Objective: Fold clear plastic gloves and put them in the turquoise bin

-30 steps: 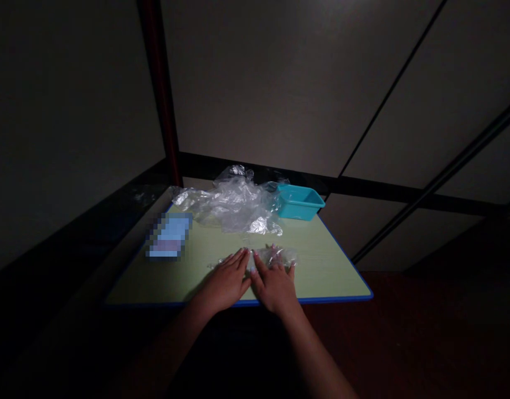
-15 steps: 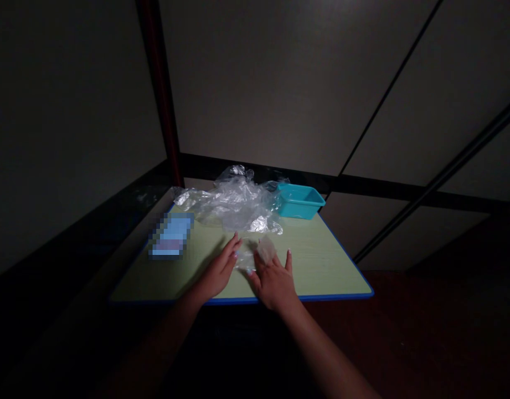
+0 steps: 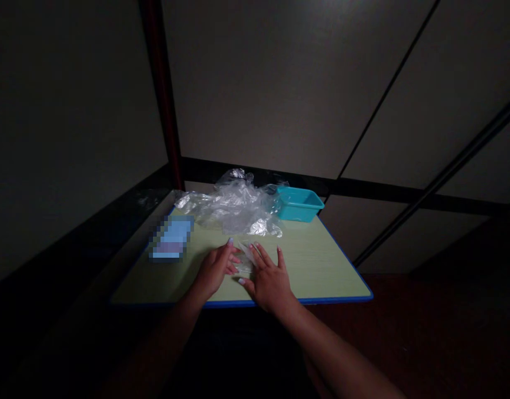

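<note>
A small clear plastic bag (image 3: pixel 245 264) lies on the table between my hands, partly covered by my fingers. My right hand (image 3: pixel 271 281) is spread over its right part, fingers stretched out and fingertips on a raised fold of the plastic. At the bag's left edge is my left hand (image 3: pixel 214 270), thumb up and fingers apart and slightly bent; whether its fingertips touch the plastic is hard to make out. Behind both hands, a large heap of crumpled clear plastic bags (image 3: pixel 238 205) spreads across the far side of the table.
The light-green table (image 3: pixel 321 266) has a blue edge. A turquoise plastic basket (image 3: pixel 299 213) stands at its far right, touching the heap. On the left lies a blurred-out flat bluish object (image 3: pixel 171 238). Pale panelled walls (image 3: pixel 258 83) rise behind, and the room is dark.
The raised plastic flap under my right hand has been pressed over to the left and lies lower. My right hand has shifted slightly left; my left hand has turned, with its fingers more bent.
</note>
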Motion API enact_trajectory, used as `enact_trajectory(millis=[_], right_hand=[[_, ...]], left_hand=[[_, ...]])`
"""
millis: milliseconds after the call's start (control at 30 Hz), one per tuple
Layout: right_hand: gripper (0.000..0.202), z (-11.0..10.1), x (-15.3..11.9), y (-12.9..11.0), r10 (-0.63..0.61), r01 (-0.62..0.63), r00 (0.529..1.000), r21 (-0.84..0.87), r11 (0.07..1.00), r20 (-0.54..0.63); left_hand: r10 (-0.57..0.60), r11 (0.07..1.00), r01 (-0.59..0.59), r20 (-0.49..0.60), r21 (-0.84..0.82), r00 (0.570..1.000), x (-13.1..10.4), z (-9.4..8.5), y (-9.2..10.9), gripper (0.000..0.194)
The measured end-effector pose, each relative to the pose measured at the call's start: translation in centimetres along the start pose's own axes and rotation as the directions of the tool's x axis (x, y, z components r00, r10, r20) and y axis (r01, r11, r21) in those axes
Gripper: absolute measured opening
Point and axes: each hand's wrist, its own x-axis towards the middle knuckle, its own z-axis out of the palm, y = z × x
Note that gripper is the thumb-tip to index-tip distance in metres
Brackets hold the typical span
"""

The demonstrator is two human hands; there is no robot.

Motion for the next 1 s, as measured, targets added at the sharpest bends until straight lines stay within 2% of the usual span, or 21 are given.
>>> enact_trajectory(millis=[67,200,333,433,633,800,1000], right_hand=[[0.063,-0.3,0.1,-0.1,-0.017,0.017,1.000,-0.014,1.000,0.020],[0.065,-0.5,0.3,-0.2,-0.026,0.028,0.998,-0.038,0.999,0.056],[0.067,-0.5,0.5,-0.2,-0.016,0.020,0.998,-0.051,0.999,0.068],[0.068,-0.4,0.6,-0.2,-0.005,0.010,0.997,-0.071,0.997,0.073],[0.069,-0.1,0.5,-0.3,0.049,-0.048,0.998,-0.039,0.998,0.029],[0.055,0.3,0.4,-0.2,0.062,-0.062,0.998,-0.010,0.998,-0.006],[0.051,0.8,-0.4,0.6,-0.052,0.052,0.998,0.017,0.999,-0.019]], left_hand=[[-0.021,0.996,0.018,0.035,0.082,0.999,0.0,0.4,0.6,0.070],[-0.017,0.973,0.002,0.063,0.231,0.998,0.4,1.2,1.3,0.050],[-0.083,0.986,0.071,0.073,0.152,0.994,0.9,0.9,1.6,0.024],[-0.166,0.982,0.158,0.073,0.104,0.983,1.1,0.3,1.9,0.014],[-0.235,0.971,0.237,0.059,-0.034,0.970,1.3,-1.0,2.4,0.011],[-0.252,0.964,0.258,0.087,-0.069,0.964,1.3,-1.9,1.7,0.019],[-0.270,0.957,0.276,0.080,-0.084,0.960,1.1,-2.8,0.6,0.018]])
